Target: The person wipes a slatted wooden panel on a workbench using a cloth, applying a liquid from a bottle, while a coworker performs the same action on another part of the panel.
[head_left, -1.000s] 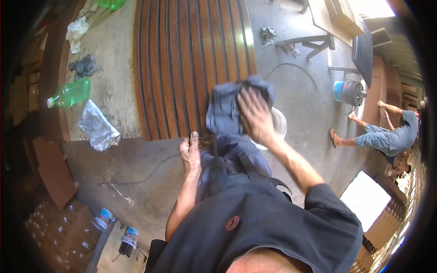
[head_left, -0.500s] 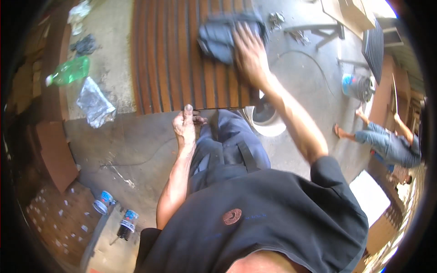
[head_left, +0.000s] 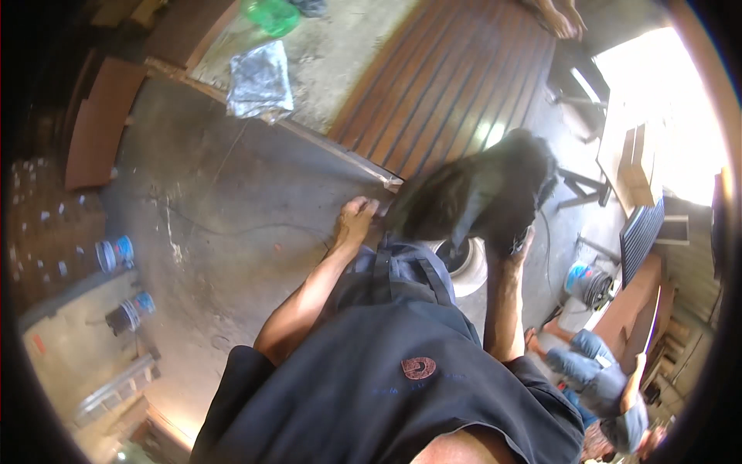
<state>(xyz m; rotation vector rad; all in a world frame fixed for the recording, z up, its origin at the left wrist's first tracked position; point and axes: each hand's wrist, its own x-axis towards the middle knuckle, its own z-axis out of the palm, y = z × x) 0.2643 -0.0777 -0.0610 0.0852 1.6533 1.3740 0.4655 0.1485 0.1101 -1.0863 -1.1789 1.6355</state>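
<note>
Right hand (head_left: 526,246) grips dark cloth (head_left: 473,189) at its lower right edge; fingers closed on it, mostly hidden by the fabric. Cloth bunched, blurred, spread across the near right end of the brown grooved board (head_left: 444,89), covering that corner from view; can't tell how much of it touches the board. Left hand (head_left: 356,221) sits just off the near end of the board, left of the cloth, fingers curled in; can't tell if they pinch the cloth's edge or nothing.

Board lies flat on pale bench (head_left: 344,50), grooves running away from the wearer, shiny spot near the cloth. Left of the board on the bench: green bottle (head_left: 270,15), grey rag (head_left: 311,7) beside it, silvery plastic bag (head_left: 260,79) hanging partly over the near edge. White bucket (head_left: 474,280) on floor, below the cloth, partly hidden. Another person's hands (head_left: 568,23) at the far right side of the board. Second person (head_left: 595,367) lower right, well apart, near a blue-and-dark bucket (head_left: 587,284).
</note>
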